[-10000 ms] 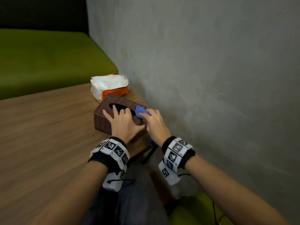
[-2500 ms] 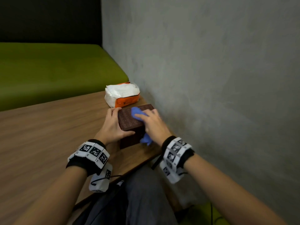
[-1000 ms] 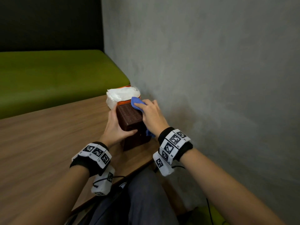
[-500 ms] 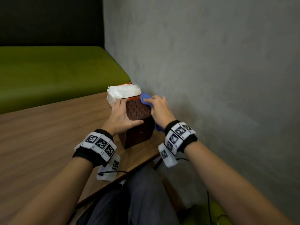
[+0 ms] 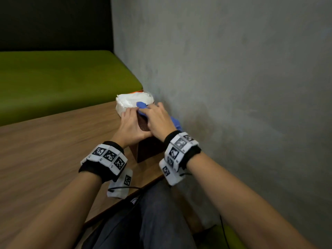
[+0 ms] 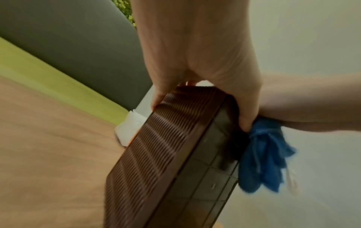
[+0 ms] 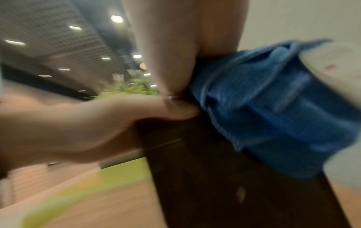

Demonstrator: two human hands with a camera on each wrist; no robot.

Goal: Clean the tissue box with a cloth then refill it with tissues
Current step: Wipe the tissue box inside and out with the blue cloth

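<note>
The brown ribbed tissue box (image 5: 149,149) stands on its end at the table's near right corner, close to the wall. My left hand (image 5: 129,121) grips its upper end, thumb on the near face and fingers over the top (image 6: 197,86). Over the same end lies my right hand (image 5: 156,117), holding a bunched blue cloth (image 5: 142,105) against the box. More of the cloth (image 6: 261,157) hangs down the wall side, and it fills the right wrist view (image 7: 273,108). The box's top opening is hidden. A white and orange tissue pack (image 5: 132,101) lies just behind the box.
The wooden table (image 5: 53,150) stretches to the left, with its front edge near my lap. A grey wall (image 5: 233,87) stands right beside the box. A green bench seat (image 5: 62,78) runs behind the table.
The box, flat ten seconds ago, now stands on its end. Over the last second my right hand slid the cloth left across the upper end, meeting my left hand.
</note>
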